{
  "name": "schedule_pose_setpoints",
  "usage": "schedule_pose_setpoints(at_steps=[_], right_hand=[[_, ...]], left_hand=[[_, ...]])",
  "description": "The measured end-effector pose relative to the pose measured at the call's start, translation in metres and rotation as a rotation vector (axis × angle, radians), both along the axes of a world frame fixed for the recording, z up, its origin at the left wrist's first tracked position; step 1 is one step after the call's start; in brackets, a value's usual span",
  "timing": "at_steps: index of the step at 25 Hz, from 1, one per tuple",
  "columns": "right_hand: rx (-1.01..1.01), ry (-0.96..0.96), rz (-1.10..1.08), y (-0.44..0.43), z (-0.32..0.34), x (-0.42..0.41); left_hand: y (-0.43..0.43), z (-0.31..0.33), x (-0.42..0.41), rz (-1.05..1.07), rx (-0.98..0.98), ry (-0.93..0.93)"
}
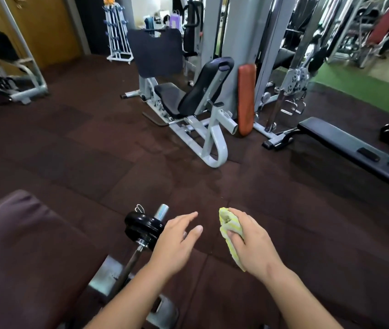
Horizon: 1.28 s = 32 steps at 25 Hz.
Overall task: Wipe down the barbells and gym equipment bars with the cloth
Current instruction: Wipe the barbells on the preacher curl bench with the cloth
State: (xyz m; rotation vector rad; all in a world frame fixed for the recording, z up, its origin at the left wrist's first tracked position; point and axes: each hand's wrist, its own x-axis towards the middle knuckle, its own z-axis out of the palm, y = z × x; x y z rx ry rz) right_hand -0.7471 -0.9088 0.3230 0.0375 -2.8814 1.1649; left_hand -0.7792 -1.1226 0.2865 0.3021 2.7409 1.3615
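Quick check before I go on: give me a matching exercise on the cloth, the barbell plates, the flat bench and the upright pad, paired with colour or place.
Things:
1. cloth
2. barbell plates
3. flat bench
4. upright pad

Descriptions:
A. orange-red, standing against the machine frame
B. yellow and white, gripped in the right hand
C. black, at far right, small items lying on it
D. black, just beside the open left hand

Pairs: 1-B, 2-D, 3-C, 4-A

Dark brown rubber tile floor (70, 150), green strip (354, 84) far right. Wooden door (44, 27) upper left. Grey seated machine (188, 100) centre, orange pad (246, 98) beside it, black flat bench (345, 143) right.
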Motion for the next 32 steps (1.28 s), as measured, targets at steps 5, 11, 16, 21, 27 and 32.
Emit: schedule_pose_setpoints(at_steps=[5,11,16,21,27,32], right_hand=[[0.006,-0.052,0.055,-0.001,-0.014,-0.085],[0.033,-0.109,0.319,-0.020,-0.050,-0.205],[0.097,-0.158,0.657,-0.035,-0.077,-0.289],[0.162,-0.181,0.873,-0.058,-0.101,-0.315],[0.304,-0.139,1.036,-0.081,-0.120,-0.306],[0.330,-0.128,1.115,-0.105,-0.154,-0.304]], left_hand=[[-0.004,-0.013,-0.066,0.067,0.000,-0.023],[-0.007,-0.039,-0.130,0.328,0.029,-0.084],[0.005,-0.048,-0.155,0.607,0.048,-0.134],[-0.001,-0.067,-0.134,0.822,0.066,-0.167],[-0.008,-0.087,-0.104,0.943,0.132,-0.159],[-0.005,-0.113,-0.100,1.021,0.159,-0.161]])
